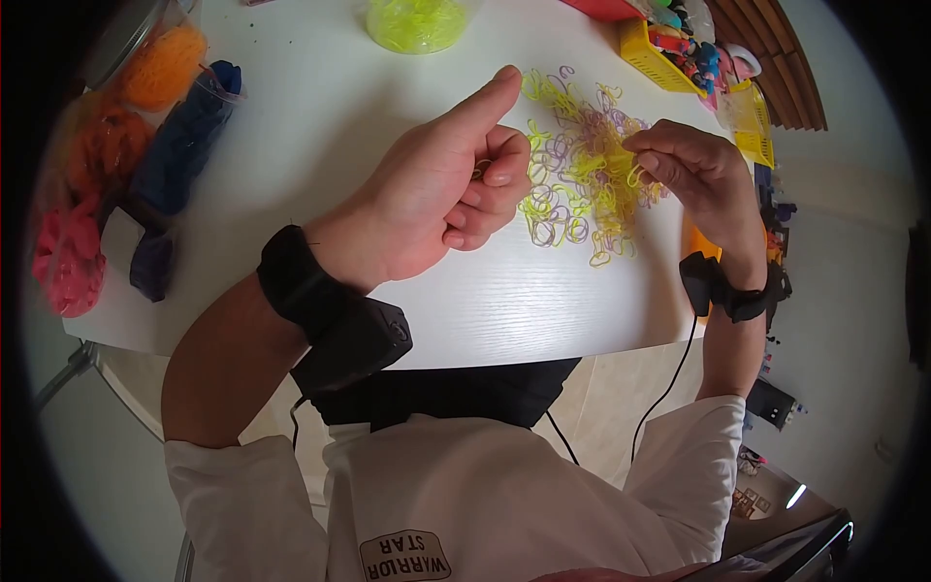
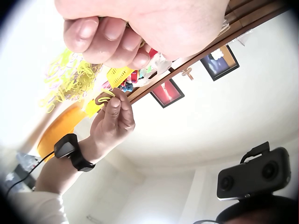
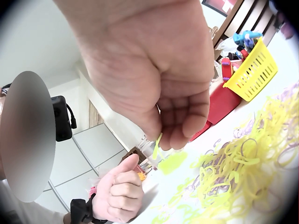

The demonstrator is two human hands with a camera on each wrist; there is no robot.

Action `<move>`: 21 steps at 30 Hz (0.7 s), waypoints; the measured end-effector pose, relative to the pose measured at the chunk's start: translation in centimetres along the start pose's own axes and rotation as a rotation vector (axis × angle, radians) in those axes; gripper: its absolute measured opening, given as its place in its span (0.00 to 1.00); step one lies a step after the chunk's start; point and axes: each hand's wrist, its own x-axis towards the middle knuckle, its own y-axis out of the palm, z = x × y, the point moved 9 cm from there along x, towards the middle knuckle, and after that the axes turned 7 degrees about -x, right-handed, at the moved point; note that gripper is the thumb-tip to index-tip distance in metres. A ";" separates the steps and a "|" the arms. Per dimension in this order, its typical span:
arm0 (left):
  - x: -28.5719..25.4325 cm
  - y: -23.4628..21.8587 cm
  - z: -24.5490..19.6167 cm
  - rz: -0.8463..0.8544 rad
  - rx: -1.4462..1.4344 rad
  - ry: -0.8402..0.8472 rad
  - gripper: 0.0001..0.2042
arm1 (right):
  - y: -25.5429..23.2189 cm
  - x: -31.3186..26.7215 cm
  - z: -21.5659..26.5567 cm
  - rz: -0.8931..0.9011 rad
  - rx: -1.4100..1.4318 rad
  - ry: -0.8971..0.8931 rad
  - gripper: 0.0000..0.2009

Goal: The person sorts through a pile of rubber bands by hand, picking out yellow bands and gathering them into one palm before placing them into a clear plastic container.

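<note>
Two hands are raised over a white table, on which a loose pile of yellow and purple rubber bands is spread. The right hand is held at the pile's right edge, its fingertips bunched together and pinching a yellow rubber band (seen hanging from the fingertips in the right wrist view, just above the heap). The left hand is held just left of the pile, its fingers curled into the palm and its thumb stuck out toward the pile's far end; a small band-like thing seems to be tucked under the curled fingers, though what it is cannot be told for sure. Black camera straps are worn on both wrists, and a cable is run from the right one. Beyond the pile, a clear container of neon-yellow bands is set on the table. To the pile's far right, a yellow basket filled with small coloured toys is placed. Well left of the pile, at the table's edge, bags of orange, dark blue and pink material are laid.
</note>
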 end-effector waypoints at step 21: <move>0.0 0.5 0.9 0.088 0.070 -0.082 0.24 | 3.4 2.1 8.0 -0.064 -0.016 -0.379 0.08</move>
